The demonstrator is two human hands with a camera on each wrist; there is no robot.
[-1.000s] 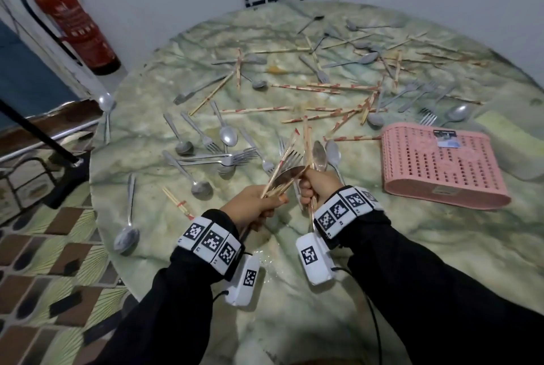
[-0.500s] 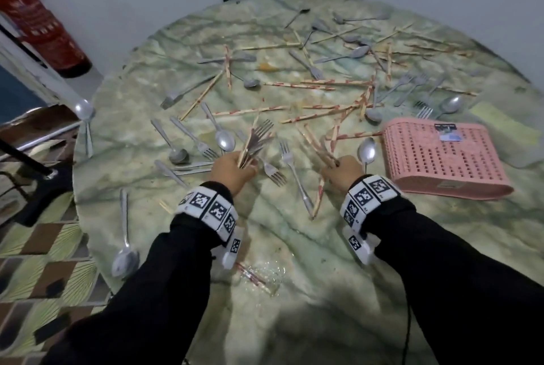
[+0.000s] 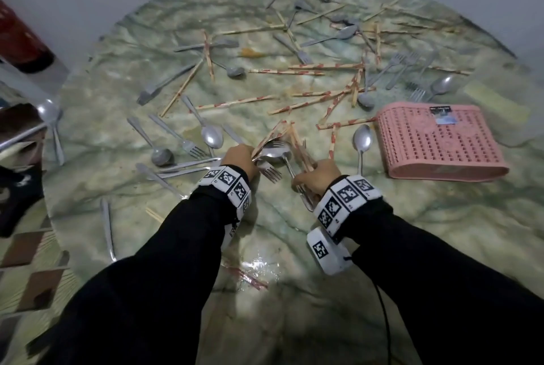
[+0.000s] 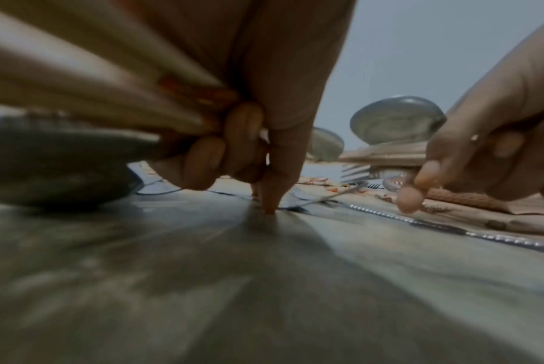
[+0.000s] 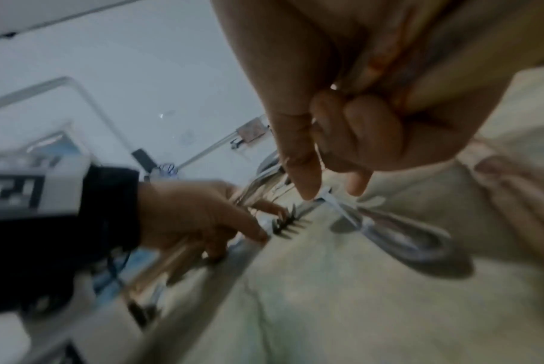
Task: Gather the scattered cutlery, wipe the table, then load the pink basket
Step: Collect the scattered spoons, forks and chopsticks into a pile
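Clutching bundles of chopsticks, left hand [image 3: 240, 157] and right hand [image 3: 319, 177]; pink basket [image 3: 435, 144] label unreadable.

Surface: round green marble table [image 3: 441, 247].
Scattered on it: spoons [image 3: 212, 136], forks [image 3: 396, 63], chopsticks [image 3: 235, 102].
Right side: pink basket [image 3: 435, 144], overturned.
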